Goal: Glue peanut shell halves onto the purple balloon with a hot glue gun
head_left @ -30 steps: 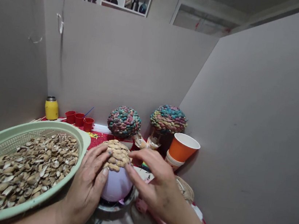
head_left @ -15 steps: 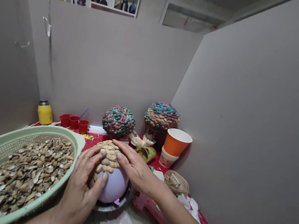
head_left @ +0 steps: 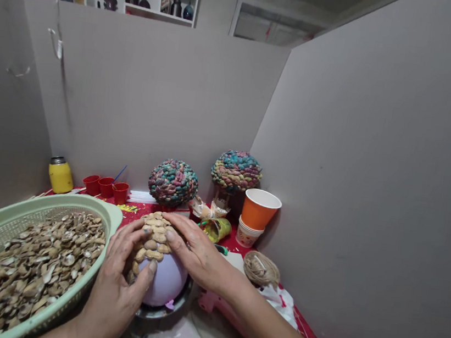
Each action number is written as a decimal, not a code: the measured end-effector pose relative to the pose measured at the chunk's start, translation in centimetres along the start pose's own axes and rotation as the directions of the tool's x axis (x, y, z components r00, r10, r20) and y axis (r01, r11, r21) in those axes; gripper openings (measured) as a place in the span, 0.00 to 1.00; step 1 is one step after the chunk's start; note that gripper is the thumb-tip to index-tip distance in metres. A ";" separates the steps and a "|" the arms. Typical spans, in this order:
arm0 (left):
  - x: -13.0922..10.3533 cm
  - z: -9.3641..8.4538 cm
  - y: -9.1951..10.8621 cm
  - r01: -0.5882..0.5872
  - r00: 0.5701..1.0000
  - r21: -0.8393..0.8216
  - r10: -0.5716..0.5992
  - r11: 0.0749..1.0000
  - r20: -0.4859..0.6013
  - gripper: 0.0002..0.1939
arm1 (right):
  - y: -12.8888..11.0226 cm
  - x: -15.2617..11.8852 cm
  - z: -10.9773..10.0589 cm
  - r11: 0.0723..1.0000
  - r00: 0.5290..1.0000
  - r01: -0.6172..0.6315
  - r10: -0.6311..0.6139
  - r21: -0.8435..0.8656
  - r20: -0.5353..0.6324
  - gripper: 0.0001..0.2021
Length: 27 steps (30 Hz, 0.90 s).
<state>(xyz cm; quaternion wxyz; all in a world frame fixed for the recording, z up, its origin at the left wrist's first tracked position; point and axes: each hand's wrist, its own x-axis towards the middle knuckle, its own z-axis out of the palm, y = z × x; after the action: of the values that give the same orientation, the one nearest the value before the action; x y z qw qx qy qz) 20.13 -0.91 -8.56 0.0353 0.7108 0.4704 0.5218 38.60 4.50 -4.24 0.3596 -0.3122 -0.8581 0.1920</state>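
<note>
A purple balloon (head_left: 165, 280), its upper left covered with rows of peanut shells (head_left: 154, 235), rests in a dark round bowl (head_left: 178, 302). My left hand (head_left: 122, 272) curves round the shell-covered left side, its thumb low on the front near the bare balloon. From the right, my right hand (head_left: 194, 248) lies over the top and right side, fingers on the shells. Both hands hold the balloon between them. At the left stands a green basket (head_left: 113, 220) of loose peanut shells (head_left: 38, 266).
Behind are two colourful shell-covered balls (head_left: 173, 182) (head_left: 237, 170), red cups (head_left: 105, 186), a yellow bottle (head_left: 60, 176) and an orange cup (head_left: 259, 211) on stacked paper cups. Twine (head_left: 261, 268) and a pink tool (head_left: 223, 310) lie at right. Grey panels enclose the table.
The view has shifted a little, so most things appear slightly further left. Both hands keep nearly the same hold on the balloon.
</note>
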 end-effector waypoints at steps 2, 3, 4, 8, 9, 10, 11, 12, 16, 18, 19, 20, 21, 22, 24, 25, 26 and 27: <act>0.0 0.0 0.0 0.002 1.000 0.000 -0.002 1.000 0.000 0.18 | -0.1 0.0 -0.1 1.000 1.000 0.005 -0.005 0.003 -0.002 0.20; -0.1 0.0 0.0 0.001 1.000 -0.001 -0.001 1.000 0.000 0.18 | -0.1 0.0 -0.1 1.000 1.000 0.008 -0.008 0.003 -0.002 0.20; -0.1 0.0 0.0 0.000 1.000 -0.002 0.000 1.000 -0.002 0.17 | -0.2 0.0 -0.1 1.000 1.000 0.011 -0.011 0.004 -0.003 0.20; -0.1 0.0 0.0 0.010 1.000 -0.009 -0.010 1.000 0.004 0.17 | -0.2 0.0 -0.2 1.000 1.000 0.003 -0.004 0.010 0.006 0.22; -0.1 -0.1 0.0 0.016 1.000 -0.011 -0.016 1.000 0.008 0.17 | -0.2 0.0 -0.2 1.000 1.000 0.000 0.000 0.013 0.010 0.22; -0.1 -0.1 0.1 0.020 1.000 -0.015 -0.019 1.000 0.013 0.17 | -0.3 -0.1 -0.2 1.000 1.000 -0.001 0.001 0.016 0.016 0.23; -0.1 -0.2 0.1 0.023 1.000 -0.022 -0.022 0.999 0.017 0.17 | -0.4 -0.2 -0.1 1.000 1.000 -0.006 0.006 0.017 0.023 0.24; 0.0 -0.2 0.2 0.025 0.999 -0.032 -0.024 0.999 0.021 0.17 | -0.4 -0.2 -0.1 1.000 0.999 -0.017 0.016 0.014 0.032 0.26; -0.1 -0.4 0.1 0.034 0.998 -0.076 -0.030 0.997 0.046 0.16 | -0.9 -0.6 0.4 0.992 0.991 -0.116 0.120 -0.054 0.064 0.36; -0.3 -0.4 -0.2 0.048 0.997 -0.092 -0.042 0.995 0.065 0.17 | -1.1 -0.7 0.6 0.988 0.990 -0.124 0.130 -0.087 0.061 0.36; -0.4 -0.4 -0.3 0.054 0.996 -0.100 -0.047 0.994 0.070 0.17 | -1.2 -0.7 0.7 0.989 0.991 -0.112 0.118 -0.096 0.056 0.36; -0.5 -0.4 -0.5 0.059 0.996 -0.106 -0.052 0.993 0.074 0.17 | -1.3 -0.7 0.8 0.990 0.993 -0.097 0.102 -0.101 0.052 0.35; -0.6 -0.3 -0.6 0.064 0.995 -0.113 -0.056 0.992 0.077 0.17 | -1.4 -0.7 0.8 0.991 0.995 -0.083 0.088 -0.105 0.047 0.34; -0.7 -0.3 -0.7 0.067 0.995 -0.119 -0.058 0.991 0.080 0.17 | -1.5 -0.7 0.8 0.991 0.996 -0.072 0.077 -0.109 0.044 0.33; -0.8 -0.3 -0.7 0.068 0.995 -0.127 -0.057 0.990 0.088 0.17 | -1.6 -0.7 0.9 0.991 0.997 -0.058 0.063 -0.120 0.040 0.33; -0.8 -0.3 -0.7 0.068 0.994 -0.130 -0.056 0.989 0.090 0.17 | -1.6 -0.7 0.9 0.990 0.998 -0.054 0.059 -0.127 0.036 0.32; -0.8 -0.3 -0.7 0.067 0.995 -0.133 -0.055 0.989 0.088 0.17 | -1.6 -0.7 0.9 0.990 0.998 -0.051 0.056 -0.133 0.031 0.32; -0.7 -0.3 -0.6 0.065 0.995 -0.135 -0.054 0.989 0.085 0.17 | -1.6 -0.7 0.9 0.989 0.998 -0.050 0.054 -0.137 0.025 0.32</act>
<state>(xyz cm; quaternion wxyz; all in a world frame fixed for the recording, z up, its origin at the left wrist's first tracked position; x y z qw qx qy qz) 19.51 -1.19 -9.29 0.1189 0.7128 0.4527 0.5224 37.65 2.81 -4.33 0.3199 -0.3556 -0.8658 0.1468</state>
